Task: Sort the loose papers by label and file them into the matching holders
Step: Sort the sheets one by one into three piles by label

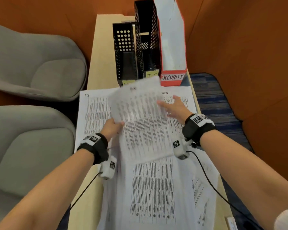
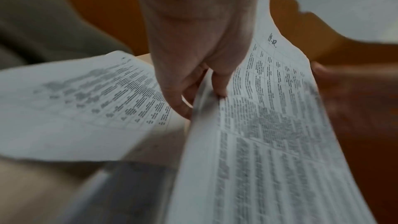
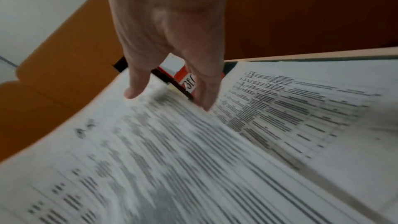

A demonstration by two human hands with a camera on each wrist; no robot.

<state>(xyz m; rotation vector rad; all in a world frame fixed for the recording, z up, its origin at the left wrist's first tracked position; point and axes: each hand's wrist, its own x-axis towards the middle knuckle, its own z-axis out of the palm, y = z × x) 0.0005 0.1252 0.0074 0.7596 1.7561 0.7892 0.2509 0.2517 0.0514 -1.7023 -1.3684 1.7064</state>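
**Filing an H.R. sheet**

On the table (image 1: 105, 47): three holders (image 1: 146, 42), loose papers (image 1: 153, 188) before them. Above those, the lifted sheet (image 1: 140, 117), long axis toward the holders, label end forward. Left hand (image 1: 112, 128) pinching its near-left edge; right hand (image 1: 175, 108) flat, fingers straight, at its right edge. Next, probably: steering into the left holder (image 1: 125, 52), its label hidden.

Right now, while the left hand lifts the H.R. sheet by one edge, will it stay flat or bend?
Probably bend: the H.R. sheet already curves away from the left hand pinching its edge. It looks thin and light, so it may flutter; the open right hand seems to steady it.
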